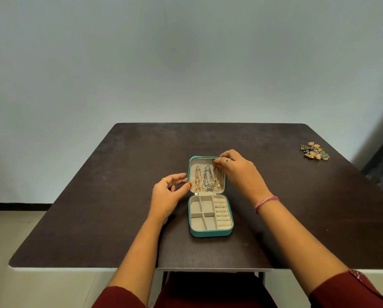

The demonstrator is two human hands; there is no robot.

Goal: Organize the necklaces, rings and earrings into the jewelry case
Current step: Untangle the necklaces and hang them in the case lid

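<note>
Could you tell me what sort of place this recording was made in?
Probably a plain room indoors, perhaps at home: a dark table against a bare pale wall, tiled floor beside it, and only a jewelry case and trinkets out.

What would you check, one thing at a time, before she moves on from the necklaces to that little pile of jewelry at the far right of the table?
1. Jewelry case lies fully open on the table: ok.
2. Necklaces hang in the lid: ok, three groups are in place.
3. Right hand free: not ok, its fingertips pinch at the top of the rightmost necklace.
4. Left hand steadies the lid: ok, thumb at its left edge.
5. Tray compartments and ring rolls ready: ok, nothing shows in them.
6. Pile of jewelry sorted into rings and earrings: cannot tell, too small.
</note>
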